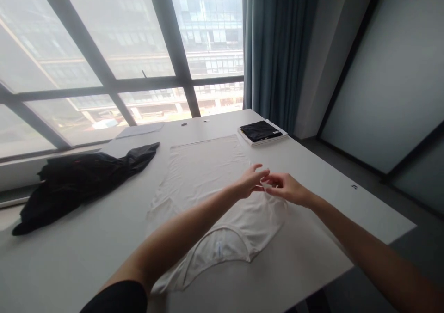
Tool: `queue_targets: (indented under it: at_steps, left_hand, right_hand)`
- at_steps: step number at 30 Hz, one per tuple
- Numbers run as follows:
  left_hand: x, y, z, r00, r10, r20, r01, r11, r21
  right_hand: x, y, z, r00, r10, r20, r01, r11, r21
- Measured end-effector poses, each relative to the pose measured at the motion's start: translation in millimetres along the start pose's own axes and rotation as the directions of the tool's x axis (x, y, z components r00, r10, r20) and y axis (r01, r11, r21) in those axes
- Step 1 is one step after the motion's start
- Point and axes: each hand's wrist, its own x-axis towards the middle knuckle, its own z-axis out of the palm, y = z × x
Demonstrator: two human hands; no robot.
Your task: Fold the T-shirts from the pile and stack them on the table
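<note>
A white T-shirt (208, 179) lies spread on the white table, its neckline and small inner label toward me and its hem toward the window. My left hand (251, 182) reaches across the shirt to its right side, some fingers raised and the others closed around a bit of the cloth. Close against it, my right hand (286, 189) pinches the same sleeve area between thumb and fingers. The fabric there is lifted a little off the table in a small peak. My left forearm covers part of the shirt's middle and shoulder.
A crumpled black garment (86, 179) lies at the left by the window. Folded dark clothing (260, 131) rests on a white stack at the table's far right. Blue curtains (277, 49) hang behind it. The white table (322, 179) ends along a slanting right edge.
</note>
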Motion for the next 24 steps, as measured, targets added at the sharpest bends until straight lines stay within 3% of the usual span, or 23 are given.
queue_targets:
  at_steps: [2, 4, 7, 9, 11, 18, 24]
  left_hand:
    - [1.0, -4.9, -3.4, 0.997, 0.065, -0.051, -0.062, 0.996, 0.066]
    - [2.7, -10.1, -7.5, 0.988, 0.132, -0.078, -0.124, 0.987, 0.105]
    - [3.1, -15.4, -13.2, 0.978, 0.176, -0.112, -0.163, 0.98, 0.117]
    - [-0.2, -16.4, -16.3, 0.976, 0.173, -0.132, -0.161, 0.982, 0.097]
    - [-6.2, -15.9, -19.1, 0.976, 0.153, -0.152, -0.144, 0.987, 0.068]
    - [-25.4, -15.1, -31.4, 0.983, 0.064, -0.172, -0.055, 0.997, 0.056]
    - [-38.0, -23.2, -43.0, 0.983, 0.087, -0.16, -0.054, 0.978, 0.2]
  right_hand:
    - [-2.9, -6.0, 3.6, 0.991, -0.028, 0.131, 0.021, 0.998, 0.057]
    - [-5.3, -11.9, 2.3, 0.986, -0.035, 0.164, 0.019, 0.995, 0.097]
    - [-7.9, -17.0, -3.3, 1.0, 0.0, -0.001, 0.0, 1.0, 0.028]
    - [-12.2, -17.2, -4.0, 0.987, 0.034, -0.156, -0.051, 0.994, -0.101]
    - [-21.4, -15.2, 1.1, 0.968, 0.07, -0.24, -0.125, 0.967, -0.223]
    - [-74.8, -0.4, 44.5, 0.954, 0.182, -0.237, -0.273, 0.853, -0.444]
    - [-89.0, 4.7, 58.1, 0.934, 0.176, -0.312, -0.308, 0.837, -0.452]
